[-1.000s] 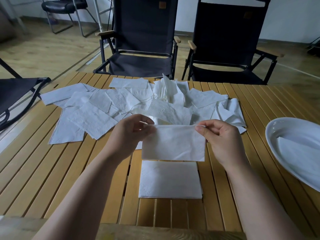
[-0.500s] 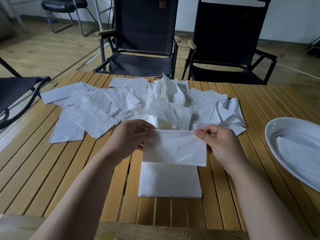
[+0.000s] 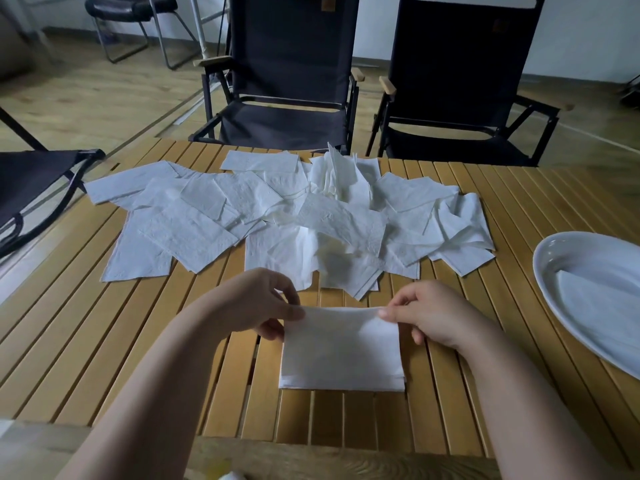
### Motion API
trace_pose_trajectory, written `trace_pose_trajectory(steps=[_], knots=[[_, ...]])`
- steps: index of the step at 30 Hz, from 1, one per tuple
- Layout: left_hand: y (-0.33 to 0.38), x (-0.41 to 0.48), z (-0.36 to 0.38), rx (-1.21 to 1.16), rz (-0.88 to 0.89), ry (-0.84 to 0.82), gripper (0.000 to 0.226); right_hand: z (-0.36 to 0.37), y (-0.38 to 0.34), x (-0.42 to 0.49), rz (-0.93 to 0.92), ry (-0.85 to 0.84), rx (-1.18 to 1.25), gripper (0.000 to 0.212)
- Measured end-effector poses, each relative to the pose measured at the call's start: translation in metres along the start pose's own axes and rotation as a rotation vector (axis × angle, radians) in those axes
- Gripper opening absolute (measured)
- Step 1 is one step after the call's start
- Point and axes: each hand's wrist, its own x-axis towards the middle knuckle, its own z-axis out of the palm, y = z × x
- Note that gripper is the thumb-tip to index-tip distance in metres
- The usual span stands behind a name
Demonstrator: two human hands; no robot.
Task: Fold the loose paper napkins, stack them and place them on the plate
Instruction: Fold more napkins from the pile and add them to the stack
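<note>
A folded white napkin lies over the small stack of folded napkins near the table's front edge. My left hand pinches its far left corner, and my right hand pinches its far right corner. Behind them, several loose white napkins lie spread in a heap across the middle of the table. A white plate sits at the right edge with a folded napkin in it.
The slatted wooden table carries everything. Two dark folding chairs stand behind the far edge, and another chair sits at the left. Bare slats show left and right of the stack.
Both hands have lowered the folded napkin from the air toward me, down onto the stack; it now covers the stack's top.
</note>
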Motion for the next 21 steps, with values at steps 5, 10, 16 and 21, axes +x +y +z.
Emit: trace_pose_trajectory(steps=[5,10,16,21], knots=[[-0.003,0.006,0.002,0.091,-0.009,0.004,0.011,0.007,-0.003,-0.001,0.004,0.031,-0.134,0.021],[-0.003,0.006,0.002,0.109,0.01,0.012,0.012,0.003,-0.005,-0.002,-0.002,0.037,-0.106,0.022],[-0.004,0.007,0.002,0.121,0.004,-0.009,0.013,0.001,-0.003,-0.007,0.003,-0.01,-0.059,0.02],[-0.004,0.013,0.004,0.171,-0.037,-0.023,0.016,0.006,-0.004,-0.004,0.019,-0.013,-0.136,0.02]])
